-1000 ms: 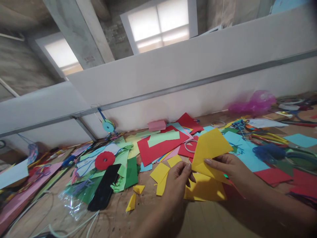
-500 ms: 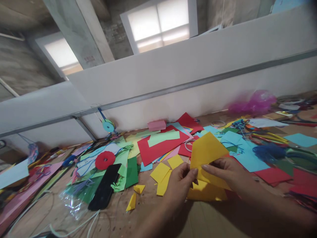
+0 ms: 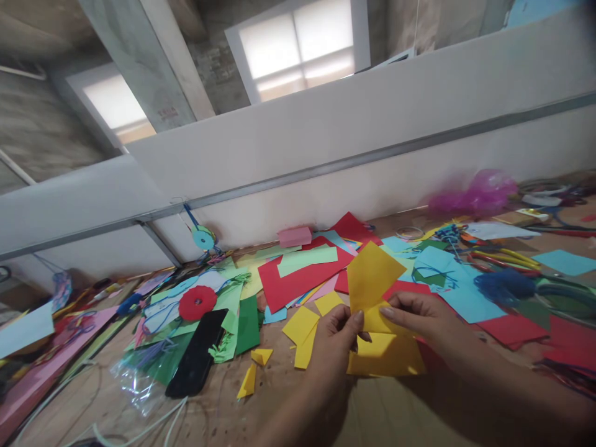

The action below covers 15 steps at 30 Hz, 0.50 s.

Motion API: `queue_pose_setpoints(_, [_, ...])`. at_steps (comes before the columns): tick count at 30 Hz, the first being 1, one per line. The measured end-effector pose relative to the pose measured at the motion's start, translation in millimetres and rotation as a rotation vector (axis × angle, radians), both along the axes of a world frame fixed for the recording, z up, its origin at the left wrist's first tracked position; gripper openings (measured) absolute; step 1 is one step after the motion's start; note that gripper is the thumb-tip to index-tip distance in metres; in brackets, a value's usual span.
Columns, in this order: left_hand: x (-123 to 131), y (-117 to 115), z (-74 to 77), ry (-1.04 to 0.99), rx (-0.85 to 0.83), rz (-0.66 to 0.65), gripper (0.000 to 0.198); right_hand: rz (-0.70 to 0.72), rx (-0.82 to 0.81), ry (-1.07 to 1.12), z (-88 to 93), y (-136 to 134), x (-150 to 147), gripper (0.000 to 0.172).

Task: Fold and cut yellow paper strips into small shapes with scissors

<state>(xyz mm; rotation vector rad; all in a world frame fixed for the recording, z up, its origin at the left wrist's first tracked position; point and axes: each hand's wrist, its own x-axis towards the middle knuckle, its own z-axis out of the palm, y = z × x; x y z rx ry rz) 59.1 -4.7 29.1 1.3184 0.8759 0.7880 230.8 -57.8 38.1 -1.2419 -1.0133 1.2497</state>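
Between my two hands stands a piece of yellow paper (image 3: 373, 276), creased, its upper part pointing up and away from me. My left hand (image 3: 336, 338) pinches its lower left edge between thumb and fingers. On the other side my right hand (image 3: 426, 316) grips the lower right edge, thumb on the near face. Below it a larger yellow sheet (image 3: 388, 357) lies under my hands; whether it joins the held piece I cannot tell. Several yellow paper squares (image 3: 300, 326) lie left of my left hand, with small yellow scraps (image 3: 249, 380) farther left.
A black phone (image 3: 198, 354) rests on green paper at the left, near a red disc (image 3: 197, 302) and a clear plastic bag (image 3: 139, 382). Red sheets (image 3: 291, 279) lie behind my hands. Blue sheets (image 3: 475, 292) and dark blue yarn (image 3: 503, 284) are at the right.
The yellow paper has swung slightly left and stands more upright, with its right-hand part no longer stretching across my right hand. Both hands keep their grip.
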Motion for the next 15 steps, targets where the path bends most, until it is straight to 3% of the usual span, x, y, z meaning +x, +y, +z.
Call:
queue_pose_setpoints(9, [-1, -4, 2.0, 0.064, 0.051, -0.024, 0.045, -0.024, 0.023, -0.002, -14.2, 4, 2, 0.036])
queue_pose_setpoints(15, [-1, -4, -0.8, 0.044, 0.077, -0.095, 0.039, -0.068, 0.028, 0.053, -13.5, 4, 7, 0.031])
